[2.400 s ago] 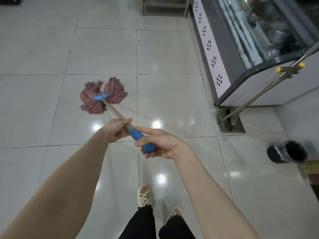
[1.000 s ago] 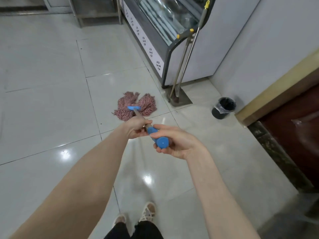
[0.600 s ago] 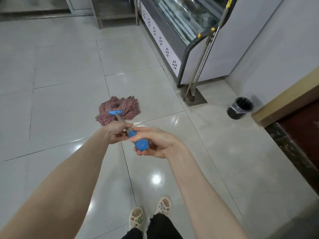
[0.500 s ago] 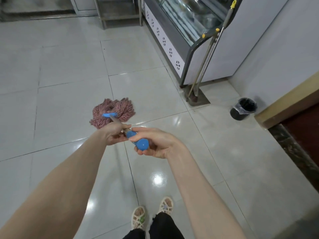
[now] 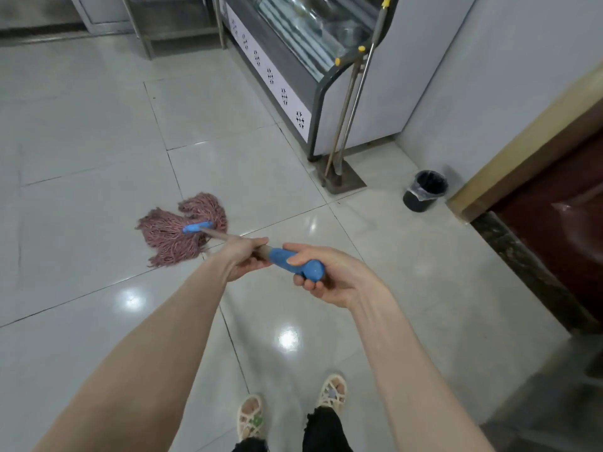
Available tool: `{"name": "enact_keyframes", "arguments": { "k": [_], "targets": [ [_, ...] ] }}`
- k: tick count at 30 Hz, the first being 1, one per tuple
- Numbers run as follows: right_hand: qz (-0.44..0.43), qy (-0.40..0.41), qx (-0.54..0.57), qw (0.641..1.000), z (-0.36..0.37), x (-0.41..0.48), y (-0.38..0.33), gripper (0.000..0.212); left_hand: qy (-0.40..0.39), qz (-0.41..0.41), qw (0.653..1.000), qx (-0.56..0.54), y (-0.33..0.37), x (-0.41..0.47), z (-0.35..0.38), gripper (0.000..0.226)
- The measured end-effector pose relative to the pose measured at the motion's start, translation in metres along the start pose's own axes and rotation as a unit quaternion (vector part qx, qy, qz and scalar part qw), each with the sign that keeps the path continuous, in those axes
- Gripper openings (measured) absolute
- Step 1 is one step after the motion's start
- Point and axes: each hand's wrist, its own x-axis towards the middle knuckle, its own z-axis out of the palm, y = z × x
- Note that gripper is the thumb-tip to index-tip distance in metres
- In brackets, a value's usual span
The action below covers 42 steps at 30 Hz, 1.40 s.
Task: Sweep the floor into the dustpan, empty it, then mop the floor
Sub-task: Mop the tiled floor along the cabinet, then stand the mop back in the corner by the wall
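Observation:
A string mop with a reddish-pink head lies spread on the glossy white tile floor, left of centre. Its wooden handle runs back to a blue grip. My left hand is closed around the wooden shaft just ahead of the blue grip. My right hand is wrapped around the blue end of the grip. A broom and long-handled dustpan with yellow-tipped metal poles lean against the display case at the upper right.
A glass display case stands along the upper right. A small black bin with a liner sits by the grey wall. A dark wooden door and stone threshold are at the right. Metal table legs stand at the top.
The mop head has slid left across the tiles and now sits slightly nearer my feet. Both hands keep the same hold on the handle, and the view has shifted slightly.

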Motion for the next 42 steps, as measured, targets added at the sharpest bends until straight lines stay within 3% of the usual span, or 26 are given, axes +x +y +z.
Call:
{"name": "enact_keyframes", "arguments": {
  "k": [4,7,13,21,28,34,37,39,42],
  "targets": [
    [-0.009,0.049,0.017,0.999,-0.054,-0.018,-0.009,0.038,-0.035,-0.003,0.999,-0.001,0.001,0.007,0.067,0.007],
    [-0.016,0.079,0.036,0.996,-0.103,-0.040,-0.020,0.038,-0.057,-0.010,0.998,0.022,0.001,0.012,0.130,0.018],
    [-0.035,0.123,0.053,0.990,-0.178,-0.088,-0.050,0.007,-0.121,-0.023,0.992,0.039,0.007,0.017,0.240,0.014],
    [-0.074,0.173,0.060,0.980,-0.247,-0.131,-0.066,0.018,-0.181,-0.025,0.980,0.084,-0.003,0.022,0.345,0.014],
    [-0.142,0.150,0.040,0.978,-0.267,-0.133,-0.097,0.032,-0.195,-0.012,0.973,0.125,0.021,0.031,0.373,0.011],
    [-0.192,0.117,0.031,0.974,-0.274,-0.117,-0.131,0.066,-0.208,0.015,0.965,0.156,0.055,0.045,0.376,0.020],
    [-0.220,0.128,0.015,0.967,-0.273,-0.105,-0.158,0.075,-0.208,0.028,0.962,0.173,0.083,0.059,0.378,0.037],
    [-0.260,0.141,0.017,0.955,-0.273,-0.096,-0.178,0.072,-0.224,0.040,0.952,0.202,0.105,0.068,0.379,0.044],
    [-0.331,0.167,0.001,0.928,-0.274,-0.088,-0.200,0.040,-0.210,0.066,0.944,0.246,0.129,0.080,0.380,0.064]
  ]
}}
